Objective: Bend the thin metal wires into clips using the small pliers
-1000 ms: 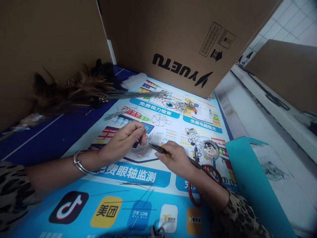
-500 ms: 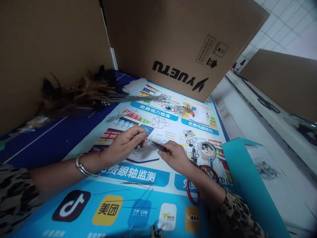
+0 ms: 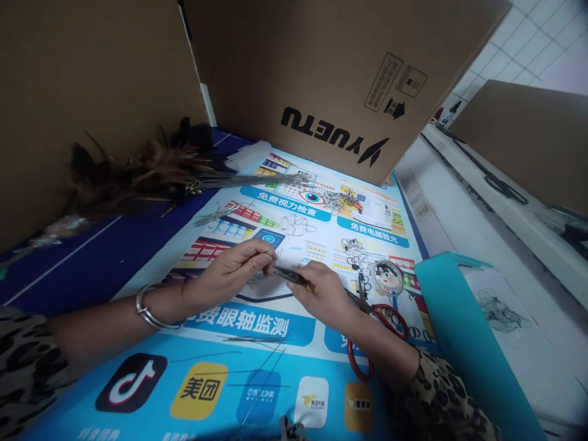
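Note:
My right hand is wrapped round a pair of dark-nosed pliers that shows a bit of yellow at the handle. Their tip points left and meets the fingertips of my left hand. Thumb and forefinger of that left hand are pinched on a thin piece of wire, mostly hidden by the fingers. Under my right forearm lie scissors with red handles. Several loose straight wires are spread over the printed sheet close to me.
A bundle of wires with brown feathers lies at the back left. Small black rings and a round badge are on the right. Large cardboard boxes stand behind; a teal box holds tangled wire.
The pliers have moved left and slightly down, and their tip now reaches my left fingertips. My left hand has stayed nearly in place, still pinched. The view has shifted slightly.

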A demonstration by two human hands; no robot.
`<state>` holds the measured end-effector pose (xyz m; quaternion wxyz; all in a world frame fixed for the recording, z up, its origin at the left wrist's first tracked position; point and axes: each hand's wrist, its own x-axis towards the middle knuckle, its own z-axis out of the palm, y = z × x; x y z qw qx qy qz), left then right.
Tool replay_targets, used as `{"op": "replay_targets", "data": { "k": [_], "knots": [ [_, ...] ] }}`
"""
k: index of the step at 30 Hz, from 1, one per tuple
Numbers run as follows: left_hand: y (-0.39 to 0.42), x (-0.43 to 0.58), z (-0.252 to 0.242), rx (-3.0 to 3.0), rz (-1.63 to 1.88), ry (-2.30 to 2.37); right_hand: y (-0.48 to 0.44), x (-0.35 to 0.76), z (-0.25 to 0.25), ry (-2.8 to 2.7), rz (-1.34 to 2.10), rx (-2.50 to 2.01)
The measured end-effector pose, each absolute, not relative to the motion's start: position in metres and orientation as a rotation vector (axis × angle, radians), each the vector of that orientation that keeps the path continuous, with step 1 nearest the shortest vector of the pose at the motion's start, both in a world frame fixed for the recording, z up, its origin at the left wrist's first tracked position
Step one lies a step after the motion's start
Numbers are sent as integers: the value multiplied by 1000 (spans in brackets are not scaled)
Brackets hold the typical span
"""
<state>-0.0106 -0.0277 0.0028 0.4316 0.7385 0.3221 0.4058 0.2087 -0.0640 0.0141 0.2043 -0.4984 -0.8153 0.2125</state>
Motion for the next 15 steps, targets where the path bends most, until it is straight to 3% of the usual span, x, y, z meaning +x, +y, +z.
{"op": "replay_targets", "data": {
  "k": [10, 15],
  "knots": [
    [-27, -11, 2, 1787, 922, 839, -64, 208, 12, -2258, 695, -1439],
    [-24, -10, -5, 1468, 784, 756, -64, 208, 9, -2212, 689, -1438]
  ]
}}
